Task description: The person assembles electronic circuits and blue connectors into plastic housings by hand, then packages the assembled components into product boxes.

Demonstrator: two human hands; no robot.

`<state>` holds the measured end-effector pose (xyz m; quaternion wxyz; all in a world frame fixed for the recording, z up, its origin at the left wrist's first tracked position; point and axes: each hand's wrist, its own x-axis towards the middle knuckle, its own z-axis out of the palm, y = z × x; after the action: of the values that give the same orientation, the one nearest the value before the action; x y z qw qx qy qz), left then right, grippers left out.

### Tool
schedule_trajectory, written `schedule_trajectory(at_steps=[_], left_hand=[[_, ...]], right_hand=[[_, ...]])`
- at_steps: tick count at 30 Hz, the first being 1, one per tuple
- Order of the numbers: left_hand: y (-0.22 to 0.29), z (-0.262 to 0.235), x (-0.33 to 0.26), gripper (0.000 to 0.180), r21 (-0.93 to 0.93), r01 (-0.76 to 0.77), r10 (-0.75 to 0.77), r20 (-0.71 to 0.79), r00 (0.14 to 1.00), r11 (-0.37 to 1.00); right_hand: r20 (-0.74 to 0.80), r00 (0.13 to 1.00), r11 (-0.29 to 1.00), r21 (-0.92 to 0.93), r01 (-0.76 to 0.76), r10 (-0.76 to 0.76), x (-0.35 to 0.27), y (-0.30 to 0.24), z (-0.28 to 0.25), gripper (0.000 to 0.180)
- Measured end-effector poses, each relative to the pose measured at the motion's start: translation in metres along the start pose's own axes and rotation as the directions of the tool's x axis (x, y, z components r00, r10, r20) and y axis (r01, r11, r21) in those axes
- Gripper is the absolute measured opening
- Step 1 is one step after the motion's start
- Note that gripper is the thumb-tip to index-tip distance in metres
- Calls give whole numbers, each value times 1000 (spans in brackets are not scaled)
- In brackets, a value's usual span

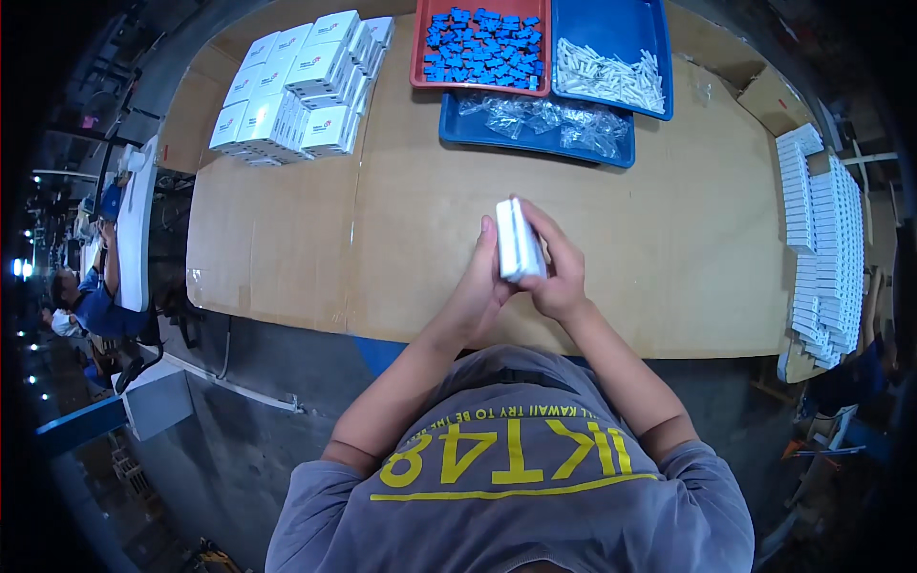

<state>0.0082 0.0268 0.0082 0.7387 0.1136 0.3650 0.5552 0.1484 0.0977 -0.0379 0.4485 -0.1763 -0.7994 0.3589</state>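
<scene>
Two hands met in the middle of the frame — the left hand (pixel 479 282) and the right hand (pixel 557 272) had their fingers closed around a small white box (pixel 519 241), held up over the brown tabletop (pixel 287 248). Finished white boxes (pixel 301 86) sat upper left — a red tray (pixel 482 46) of blue pieces sat at the top.

Grey short-sleeve tee (pixel 516 477) w/ yellow print on chest, forearms bare.
</scene>
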Motion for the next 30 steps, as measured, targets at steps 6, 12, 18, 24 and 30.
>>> schedule_trajectory(at_steps=[6, 12, 18, 24, 30], left_hand=[[-25, -7, 11, 83, 605, -388, 385, 142, 912, 696], [-17, -13, 11, 69, 283, -364, 410, -121, 904, 887], [-36, -33, 24, 61, 269, -271, 332, -218, 918, 924], [-34, -19, 22, 60, 392, -235, 370, -314, 875, 889], [-33, -13, 18, 57, 360, -209, 345, -371, 862, 909]], right_hand=[[-39, 881, 763, 519, -385, 471, 11, -14, 6, 77], [95, 940, 919, 199, -340, 327, 11, -27, -15, 51], [139, 983, 992, -62, -111, 119, 1, -13, -5, 55], [107, 976, 973, -155, -170, 188, -16, -9, 3, 51], [53, 997, 972, -230, -40, 54, -21, -4, 15, 46]])
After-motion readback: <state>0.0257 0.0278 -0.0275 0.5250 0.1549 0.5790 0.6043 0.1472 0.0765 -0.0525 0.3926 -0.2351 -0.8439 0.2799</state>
